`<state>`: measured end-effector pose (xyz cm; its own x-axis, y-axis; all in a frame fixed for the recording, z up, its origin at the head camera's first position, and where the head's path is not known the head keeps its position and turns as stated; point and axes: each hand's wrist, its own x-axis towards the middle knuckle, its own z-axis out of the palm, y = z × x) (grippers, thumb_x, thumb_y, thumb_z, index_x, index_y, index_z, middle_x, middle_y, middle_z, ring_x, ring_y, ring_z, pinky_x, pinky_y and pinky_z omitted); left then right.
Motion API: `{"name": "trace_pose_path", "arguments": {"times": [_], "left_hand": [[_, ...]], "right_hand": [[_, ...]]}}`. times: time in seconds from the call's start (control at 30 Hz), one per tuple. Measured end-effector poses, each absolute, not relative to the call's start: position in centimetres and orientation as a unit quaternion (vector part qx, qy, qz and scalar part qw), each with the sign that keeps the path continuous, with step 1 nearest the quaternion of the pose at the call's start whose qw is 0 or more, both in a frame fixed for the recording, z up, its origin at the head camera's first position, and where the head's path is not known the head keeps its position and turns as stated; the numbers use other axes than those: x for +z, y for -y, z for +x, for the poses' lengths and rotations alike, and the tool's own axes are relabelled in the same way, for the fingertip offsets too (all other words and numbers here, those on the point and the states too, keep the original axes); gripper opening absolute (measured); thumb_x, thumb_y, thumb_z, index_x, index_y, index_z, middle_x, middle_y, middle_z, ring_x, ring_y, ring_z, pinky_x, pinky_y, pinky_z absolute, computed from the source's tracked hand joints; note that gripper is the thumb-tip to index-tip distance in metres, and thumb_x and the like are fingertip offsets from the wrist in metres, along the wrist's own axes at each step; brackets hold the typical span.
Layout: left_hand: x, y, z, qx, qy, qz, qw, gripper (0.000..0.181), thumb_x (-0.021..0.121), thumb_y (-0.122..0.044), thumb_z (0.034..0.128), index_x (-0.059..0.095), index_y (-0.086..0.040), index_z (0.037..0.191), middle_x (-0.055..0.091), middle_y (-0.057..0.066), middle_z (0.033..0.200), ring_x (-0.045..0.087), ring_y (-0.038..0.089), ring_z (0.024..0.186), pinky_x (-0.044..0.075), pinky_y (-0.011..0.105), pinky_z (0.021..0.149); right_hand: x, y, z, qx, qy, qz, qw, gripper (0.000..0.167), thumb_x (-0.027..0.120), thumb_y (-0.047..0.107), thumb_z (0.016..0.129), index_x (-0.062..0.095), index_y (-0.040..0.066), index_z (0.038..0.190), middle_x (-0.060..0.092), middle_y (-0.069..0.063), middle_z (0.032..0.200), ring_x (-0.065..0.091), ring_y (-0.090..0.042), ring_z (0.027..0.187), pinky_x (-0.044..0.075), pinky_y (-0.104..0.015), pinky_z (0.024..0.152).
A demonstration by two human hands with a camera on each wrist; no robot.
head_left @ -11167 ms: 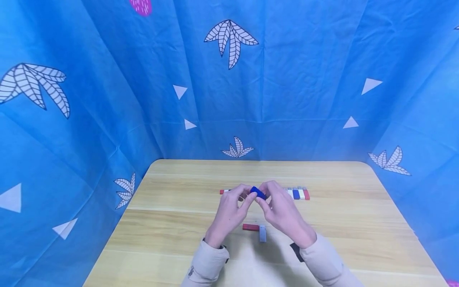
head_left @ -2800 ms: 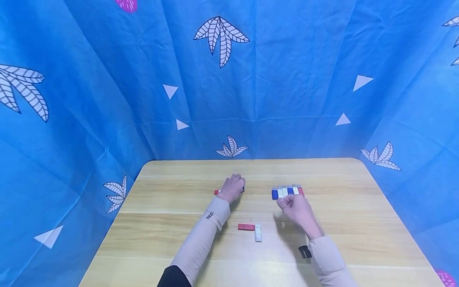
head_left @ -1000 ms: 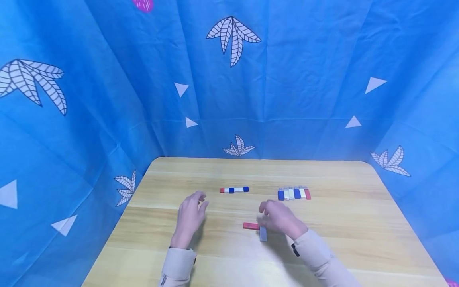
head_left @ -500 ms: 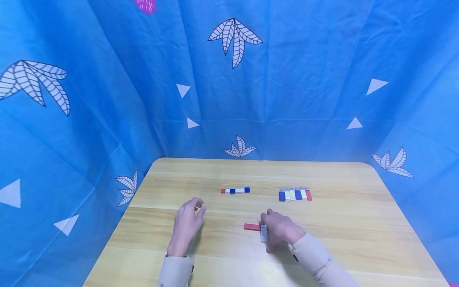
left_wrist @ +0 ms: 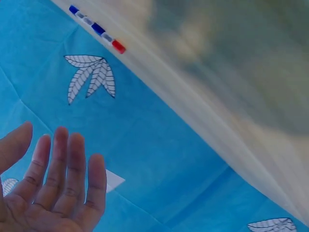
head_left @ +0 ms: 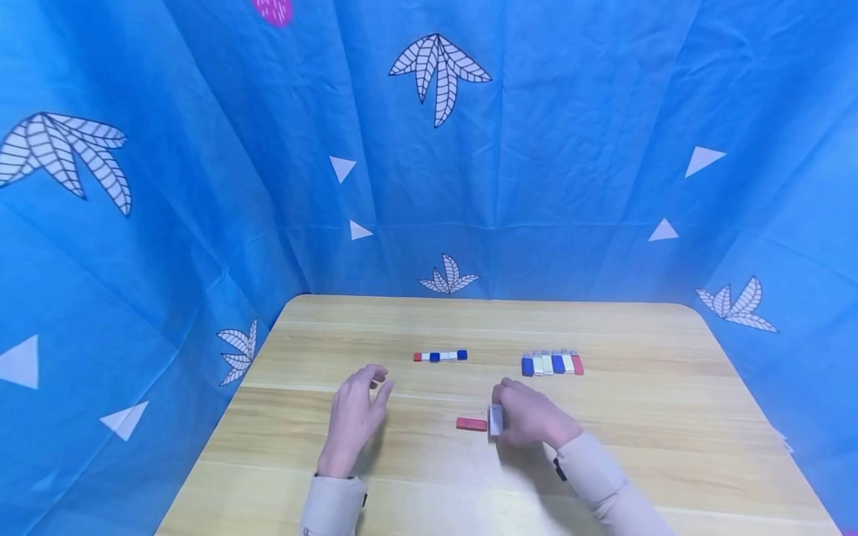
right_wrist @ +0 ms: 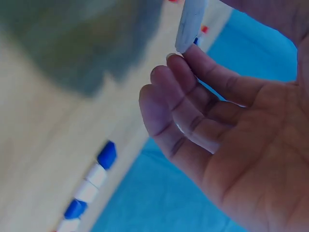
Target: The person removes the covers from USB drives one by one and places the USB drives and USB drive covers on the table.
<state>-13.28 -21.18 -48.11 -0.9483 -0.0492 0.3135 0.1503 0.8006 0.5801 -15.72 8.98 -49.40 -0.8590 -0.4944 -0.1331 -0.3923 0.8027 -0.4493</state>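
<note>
My right hand (head_left: 532,417) pinches a white USB stick (head_left: 495,420) by its two ends, just above the table. In the right wrist view the fingertips meet the lower end of this stick (right_wrist: 190,26); its other end is out of frame. A red USB stick (head_left: 471,424) lies on the table just left of it. My left hand (head_left: 355,417) hovers at the left with relaxed fingers and holds nothing. The left wrist view shows its fingers (left_wrist: 59,169) apart and nearly straight.
Farther back is a short row of small red, white and blue caps (head_left: 434,357). Right of it, several blue, white and red USB sticks (head_left: 558,364) with pale tips lie side by side. A blue patterned curtain (head_left: 496,186) surrounds the wooden table (head_left: 603,461).
The blue piece once held in both hands is gone from them, and the cap row now ends in blue. My right hand came down to the white stick, gripped it and raised it slightly.
</note>
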Motion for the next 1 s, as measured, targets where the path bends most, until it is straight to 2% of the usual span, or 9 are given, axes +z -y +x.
{"name": "trace_pose_path", "arguments": {"times": [0.13,0.27,0.37,0.57,0.8,1.0], "left_hand": [[-47.3,20.1,-13.8,-0.315,0.932,-0.047,0.172,0.023,0.073,-0.017,0.093,0.07,-0.006,0.113,0.076,0.01,0.105,0.071,0.027,0.094,0.058,0.043,0.081],[-46.4,18.6,-14.5,-0.32,0.929,-0.066,0.171,0.023,0.071,-0.019,0.0948,0.07,-0.008,0.116,0.076,0.008,0.107,0.071,0.024,0.094,0.058,0.04,0.082],[-45.7,17.3,-15.0,-0.324,0.925,-0.084,0.18,0.022,0.071,-0.02,0.0955,0.069,-0.01,0.116,0.076,0.007,0.106,0.071,0.022,0.094,0.058,0.037,0.081],[-44.5,14.7,-15.5,-0.347,0.907,-0.134,0.196,0.022,0.072,-0.018,0.0941,0.07,-0.009,0.114,0.076,0.006,0.1,0.071,0.022,0.091,0.058,0.036,0.081],[-43.6,11.9,-15.5,-0.398,0.887,-0.191,0.137,0.023,0.067,-0.025,0.0986,0.07,-0.008,0.113,0.075,0.003,0.096,0.07,0.017,0.089,0.059,0.04,0.081],[-43.7,10.3,-15.3,-0.429,0.876,-0.21,0.064,0.031,0.063,-0.037,0.1005,0.072,-0.009,0.11,0.077,0.003,0.095,0.069,0.013,0.083,0.058,0.03,0.077]], "right_hand": [[-47.6,-9.4,-15.9,-0.231,-0.943,-0.219,0.101,0.044,0.088,0.005,0.068,0.065,0.006,0.105,0.061,-0.002,0.103,0.055,-0.017,0.089,0.056,-0.039,0.083],[-45.9,-9.9,-15.9,-0.255,-0.943,-0.201,0.074,0.05,0.083,0.0,0.072,0.062,0.005,0.117,0.064,-0.006,0.119,0.062,-0.024,0.106,0.056,-0.044,0.096],[-45.0,-10.3,-15.9,-0.266,-0.939,-0.212,0.043,0.05,0.082,0.0,0.074,0.062,0.005,0.119,0.065,-0.007,0.121,0.063,-0.025,0.11,0.056,-0.043,0.097],[-43.4,-10.3,-15.5,-0.265,-0.937,-0.226,-0.003,0.049,0.086,0.006,0.075,0.061,0.007,0.118,0.065,-0.004,0.113,0.062,-0.022,0.101,0.057,-0.04,0.089],[-42.1,-10.1,-15.1,-0.265,-0.931,-0.243,-0.062,0.05,0.089,0.013,0.073,0.06,0.01,0.114,0.067,-0.001,0.108,0.065,-0.019,0.098,0.058,-0.037,0.083],[-41.4,-9.9,-14.8,-0.269,-0.927,-0.237,-0.108,0.05,0.09,0.021,0.071,0.063,0.012,0.111,0.068,-0.002,0.107,0.067,-0.018,0.095,0.057,-0.034,0.077]]}}
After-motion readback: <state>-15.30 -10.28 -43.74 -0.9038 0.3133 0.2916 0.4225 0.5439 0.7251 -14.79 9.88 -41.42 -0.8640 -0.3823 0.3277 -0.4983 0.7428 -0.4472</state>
